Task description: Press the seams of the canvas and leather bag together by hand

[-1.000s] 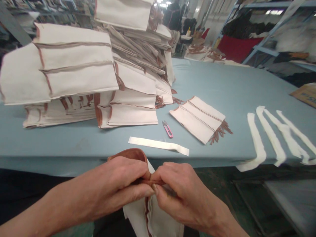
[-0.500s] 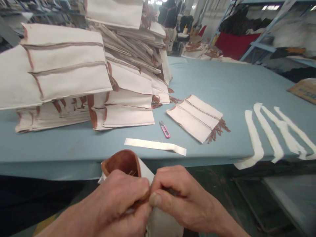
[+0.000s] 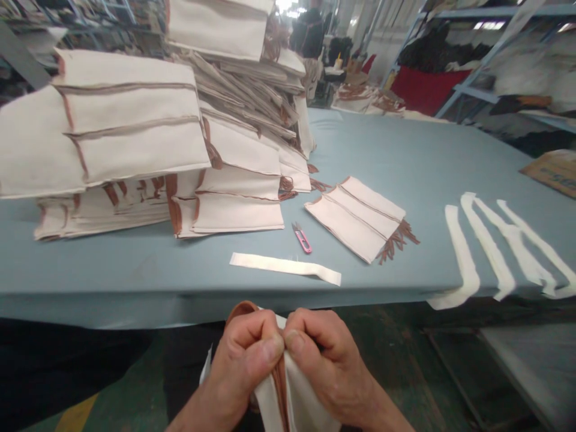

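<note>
Below the table's front edge, my left hand (image 3: 245, 360) and my right hand (image 3: 321, 360) pinch a cream cloth piece with brown trim (image 3: 306, 396). It looks like one of the sewn pieces on the table. Thumbs and forefingers meet side by side at its brown-edged seam, and a brown curved edge shows behind my left hand. The fingertips hide the exact spot they grip. Beyond my hands, a cream strip (image 3: 283, 266) lies on the table. Pink thread snips (image 3: 302, 238) rest behind it, beside a cream panelled piece (image 3: 357, 217) with brown strings.
Tall stacks of cream pieces (image 3: 135, 114) stand on the left of the blue-grey table (image 3: 382, 150). Several white strips (image 3: 490, 246) hang over the front edge at right. A cardboard piece (image 3: 551, 171) lies at the right edge, with shelving (image 3: 477, 90) behind.
My left hand has turned, bringing its thumb up beside the right thumb. The cloth has turned and dropped lower, so its brown-lined opening is now mostly hidden and a brown seam shows.
</note>
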A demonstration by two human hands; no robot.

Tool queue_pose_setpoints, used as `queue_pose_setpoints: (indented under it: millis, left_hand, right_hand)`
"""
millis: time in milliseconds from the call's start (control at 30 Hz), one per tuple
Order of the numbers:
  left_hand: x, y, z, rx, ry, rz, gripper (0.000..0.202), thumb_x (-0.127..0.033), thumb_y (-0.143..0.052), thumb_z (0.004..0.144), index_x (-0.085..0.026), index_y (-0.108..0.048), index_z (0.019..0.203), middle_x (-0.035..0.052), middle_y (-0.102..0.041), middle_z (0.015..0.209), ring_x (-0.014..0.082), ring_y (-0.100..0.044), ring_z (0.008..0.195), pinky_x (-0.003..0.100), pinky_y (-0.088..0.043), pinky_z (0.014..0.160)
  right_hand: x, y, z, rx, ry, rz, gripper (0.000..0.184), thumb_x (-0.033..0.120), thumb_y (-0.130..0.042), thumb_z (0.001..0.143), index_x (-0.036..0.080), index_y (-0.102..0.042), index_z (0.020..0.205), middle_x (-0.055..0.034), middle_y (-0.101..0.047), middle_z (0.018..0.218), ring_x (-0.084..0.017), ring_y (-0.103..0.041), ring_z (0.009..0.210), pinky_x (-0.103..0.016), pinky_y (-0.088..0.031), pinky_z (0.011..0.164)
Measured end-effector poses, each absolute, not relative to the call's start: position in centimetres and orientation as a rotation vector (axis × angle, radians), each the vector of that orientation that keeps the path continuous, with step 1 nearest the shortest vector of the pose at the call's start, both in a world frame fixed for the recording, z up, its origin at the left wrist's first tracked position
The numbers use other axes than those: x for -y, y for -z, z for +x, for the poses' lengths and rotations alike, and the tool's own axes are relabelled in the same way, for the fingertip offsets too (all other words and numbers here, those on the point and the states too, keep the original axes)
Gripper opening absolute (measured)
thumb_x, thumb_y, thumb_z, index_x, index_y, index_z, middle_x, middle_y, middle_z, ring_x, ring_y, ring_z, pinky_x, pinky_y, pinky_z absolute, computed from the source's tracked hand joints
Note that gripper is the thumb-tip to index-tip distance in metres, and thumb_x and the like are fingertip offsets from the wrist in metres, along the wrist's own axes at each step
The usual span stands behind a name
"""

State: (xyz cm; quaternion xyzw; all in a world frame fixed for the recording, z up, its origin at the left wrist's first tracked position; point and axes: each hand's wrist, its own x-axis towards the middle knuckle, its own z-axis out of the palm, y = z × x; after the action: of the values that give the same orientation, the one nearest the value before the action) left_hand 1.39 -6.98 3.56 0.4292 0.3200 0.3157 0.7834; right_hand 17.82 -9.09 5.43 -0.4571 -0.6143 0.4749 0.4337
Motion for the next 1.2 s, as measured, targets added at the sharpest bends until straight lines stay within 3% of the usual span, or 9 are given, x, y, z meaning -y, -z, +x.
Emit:
queue_pose_setpoints:
  millis: [133, 267, 400, 500, 633, 767, 867, 967, 1200]
  left_hand:
    - [5.8, -4.8, 0.3, -0.770, -0.606, 1.344, 0.069, -0.078, -0.063, 0.085, -0.022, -0.034, 0.059, -0.0073, -0.032, 0.057, 0.0091, -0.027, 0.052, 0.022, -0.024, 0.048]
    - [5.8, -6.6, -1.6, -0.764, -0.593, 1.601, 0.059, -0.058, -0.058, 0.098, -0.022, -0.030, 0.060, -0.0071, -0.031, 0.056, 0.0105, -0.031, 0.053, 0.023, -0.027, 0.050]
    - [6.4, -6.8, -3.9, -0.738, -0.677, 1.666, 0.054, -0.050, -0.050, 0.103, -0.022, -0.026, 0.063, -0.0070, -0.029, 0.055, 0.0108, -0.028, 0.049, 0.026, -0.026, 0.049]
    - [6.2, -6.0, -5.6, -0.759, -0.743, 1.621, 0.056, -0.055, -0.049, 0.101, -0.023, -0.025, 0.063, -0.0059, -0.028, 0.057, 0.0118, -0.028, 0.049, 0.027, -0.024, 0.048]
    - [5.3, -5.4, -7.4, -0.755, -0.834, 1.556, 0.054, -0.058, -0.050, 0.098, -0.023, -0.030, 0.062, -0.0050, -0.035, 0.055, 0.0127, -0.033, 0.050, 0.026, -0.028, 0.047]
    - [4.2, -7.3, -7.3, -0.831, -0.858, 1.809, 0.020, -0.020, -0.056, 0.082, -0.022, -0.045, 0.066, -0.0060, -0.044, 0.063, 0.0110, -0.045, 0.058, 0.020, -0.039, 0.054]
    - [3.9, -9.9, -5.7, -0.812, -0.747, 1.937, 0.018, -0.011, -0.051, 0.069, -0.022, -0.062, 0.080, -0.0054, -0.063, 0.077, 0.0138, -0.060, 0.073, 0.021, -0.048, 0.069]
    - [3.7, -11.8, -3.9, -0.729, -0.700, 1.947, 0.012, -0.018, -0.055, 0.081, -0.020, -0.067, 0.082, -0.0036, -0.067, 0.079, 0.0139, -0.060, 0.073, 0.022, -0.047, 0.072]
    - [2.3, -13.0, -2.1, -0.699, -0.457, 1.823, 0.019, -0.029, -0.053, 0.091, -0.019, -0.058, 0.076, -0.0048, -0.051, 0.070, 0.0134, -0.045, 0.067, 0.023, -0.036, 0.059]
  right_hand:
    - [8.7, -7.1, 18.6, 1.817, -0.969, -1.117, 0.036, 0.026, -0.054, 0.100, 0.020, -0.049, 0.065, 0.0043, -0.050, 0.061, -0.011, -0.046, 0.058, -0.025, -0.032, 0.058]
    - [7.5, -8.2, 20.1, 1.964, -0.823, -1.199, 0.036, 0.033, -0.054, 0.101, 0.020, -0.054, 0.067, 0.0012, -0.055, 0.065, -0.014, -0.050, 0.064, -0.028, -0.033, 0.063]
    - [6.7, -7.9, 22.0, 1.935, -1.001, -1.193, 0.050, 0.048, -0.038, 0.107, 0.021, -0.049, 0.066, 0.0011, -0.050, 0.067, -0.015, -0.048, 0.065, -0.029, -0.035, 0.064]
    - [6.9, -8.2, 22.2, 1.861, -1.200, -1.036, 0.048, 0.053, -0.045, 0.104, 0.021, -0.054, 0.070, -0.0006, -0.056, 0.074, -0.016, -0.053, 0.071, -0.029, -0.041, 0.068]
    - [7.2, -10.2, 21.3, 1.848, -1.190, -0.894, 0.025, 0.029, -0.064, 0.092, 0.022, -0.054, 0.071, -0.0010, -0.059, 0.076, -0.019, -0.058, 0.085, -0.031, -0.048, 0.079]
    - [6.7, -12.8, 20.6, 1.912, -1.022, -0.843, 0.021, 0.013, -0.062, 0.087, 0.024, -0.051, 0.072, 0.0016, -0.057, 0.069, -0.019, -0.059, 0.084, -0.039, -0.048, 0.099]
    - [6.3, -13.8, 20.0, 1.961, -1.043, -0.865, 0.022, 0.015, -0.062, 0.087, 0.023, -0.050, 0.070, 0.0015, -0.056, 0.069, -0.017, -0.057, 0.075, -0.030, -0.050, 0.078]
    - [5.9, -13.9, 19.4, 1.964, -1.182, -0.942, 0.019, 0.019, -0.061, 0.088, 0.021, -0.053, 0.071, 0.0048, -0.052, 0.067, -0.010, -0.043, 0.058, -0.023, -0.035, 0.054]
    - [4.4, -13.6, 19.9, 1.990, -1.211, -1.093, 0.018, 0.020, -0.063, 0.088, 0.020, -0.053, 0.073, 0.0069, -0.048, 0.065, -0.009, -0.040, 0.059, -0.021, -0.031, 0.053]
